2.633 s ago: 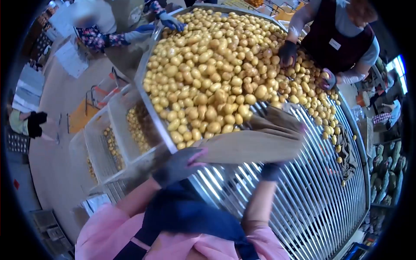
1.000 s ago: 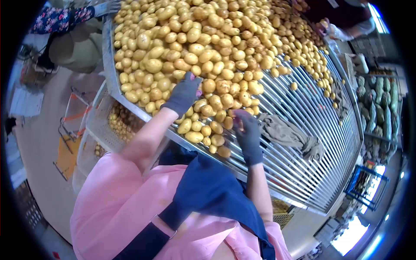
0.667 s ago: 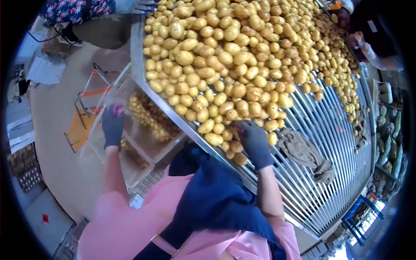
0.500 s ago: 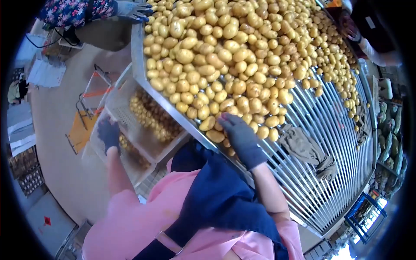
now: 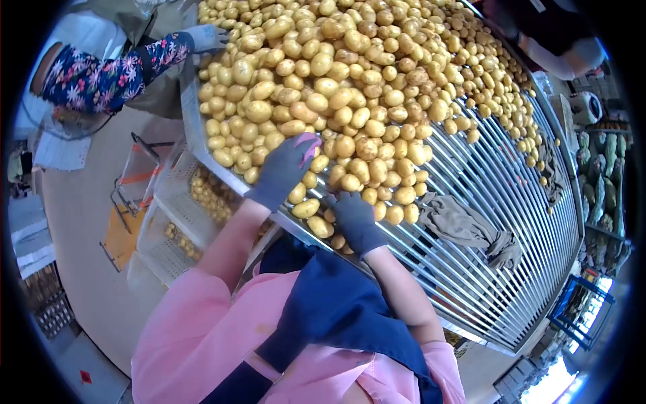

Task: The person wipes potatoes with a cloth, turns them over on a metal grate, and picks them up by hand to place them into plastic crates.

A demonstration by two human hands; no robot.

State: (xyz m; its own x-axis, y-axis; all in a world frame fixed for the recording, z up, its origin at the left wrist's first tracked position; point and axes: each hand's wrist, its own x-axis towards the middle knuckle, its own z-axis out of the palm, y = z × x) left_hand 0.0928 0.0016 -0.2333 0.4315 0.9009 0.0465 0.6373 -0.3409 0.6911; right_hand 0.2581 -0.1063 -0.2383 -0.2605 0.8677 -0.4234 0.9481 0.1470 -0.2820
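Observation:
A large heap of yellow potatoes lies on a sloping table of metal bars. My left hand, in a grey glove, reaches over the table's near edge onto the potatoes; its fingers curl down among them, and anything under them is hidden. Close to its right is my gloved right hand, resting at the lower edge of the heap with bent fingertips against potatoes. Whether it grips one cannot be made out. A few potatoes lie between the two hands.
Plastic crates with small potatoes stand below the table at left. A grey-brown cloth lies on the bars. One co-worker's gloved hand touches the heap's upper left; another person's arm is at upper right.
My left hand has moved from above the crates up and right onto the potatoes. My right hand has shifted slightly down and left. The view has shifted, and the co-worker's flowered sleeve shows more.

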